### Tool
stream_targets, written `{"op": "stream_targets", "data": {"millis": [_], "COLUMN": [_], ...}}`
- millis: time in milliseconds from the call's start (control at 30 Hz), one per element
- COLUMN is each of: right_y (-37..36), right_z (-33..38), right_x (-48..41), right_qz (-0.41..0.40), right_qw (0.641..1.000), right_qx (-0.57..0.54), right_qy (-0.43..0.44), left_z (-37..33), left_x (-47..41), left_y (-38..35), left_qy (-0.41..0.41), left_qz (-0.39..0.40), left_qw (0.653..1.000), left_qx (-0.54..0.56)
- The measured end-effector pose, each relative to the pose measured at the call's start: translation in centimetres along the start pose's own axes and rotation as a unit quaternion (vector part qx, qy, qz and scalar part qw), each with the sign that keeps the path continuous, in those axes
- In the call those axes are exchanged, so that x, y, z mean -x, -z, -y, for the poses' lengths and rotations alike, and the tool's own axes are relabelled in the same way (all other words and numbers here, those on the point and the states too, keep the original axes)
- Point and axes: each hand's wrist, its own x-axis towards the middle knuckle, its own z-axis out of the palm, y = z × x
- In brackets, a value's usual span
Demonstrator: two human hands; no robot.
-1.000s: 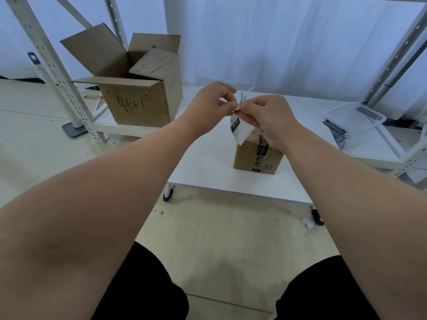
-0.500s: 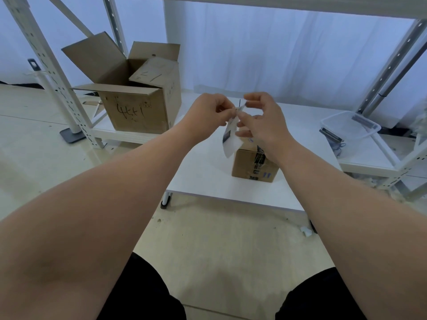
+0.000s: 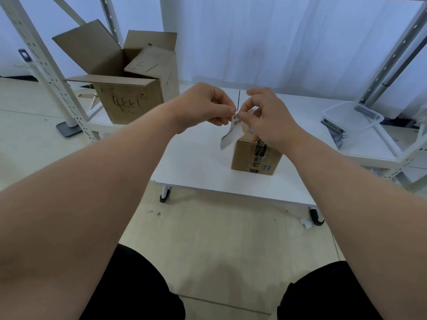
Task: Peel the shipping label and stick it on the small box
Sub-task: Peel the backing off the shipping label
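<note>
Pinching the shipping label (image 3: pixel 231 135), left hand (image 3: pixel 198 107) and right hand (image 3: pixel 270 121) stay clamped; right fingers (image 3: pixel 258 94) now curled.

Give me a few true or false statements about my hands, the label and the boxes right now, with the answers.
1. The left hand and the right hand both pinch the shipping label near its top. True.
2. The label lies stuck flat on the small box. False: it hangs from the fingers, in the air in front of the box.
3. The small box stands on the white table. True.
4. The large open box sits to the right of the small box. False: it is on the left.
</note>
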Motion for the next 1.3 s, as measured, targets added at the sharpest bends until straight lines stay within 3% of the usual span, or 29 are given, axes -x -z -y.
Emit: {"op": "stream_targets", "data": {"millis": [767,833,933,1000,1167,1300], "right_y": [0.2,-0.1,-0.3,-0.5,-0.7,-0.4], "right_z": [0.4,0.2,0.3,0.6,1.3,1.0], "right_x": [-0.2,-0.2,-0.2,-0.3,0.0,0.3], "right_qz": [0.034,0.008,-0.132,-0.18,-0.072,-0.049], "right_qw": [0.998,0.999,0.988,0.981,0.985,0.976], "right_qx": [0.047,0.041,0.044,-0.003,-0.159,-0.208], "right_qy": [0.023,0.035,0.066,0.068,-0.007,-0.033], "left_z": [0.0,0.0,0.3,0.5,0.6,0.9], "left_x": [0.1,0.0,-0.4,-0.6,-0.6,-0.6], "left_y": [0.3,0.2,0.2,0.0,-0.6,-0.5], "left_qy": [0.027,0.027,0.036,0.045,0.038,0.036], "left_qz": [0.021,0.02,-0.006,-0.027,-0.024,-0.011], "left_qw": [0.998,0.998,0.999,0.995,0.983,0.98], "left_qx": [-0.061,-0.06,0.008,0.083,0.176,0.196]}}
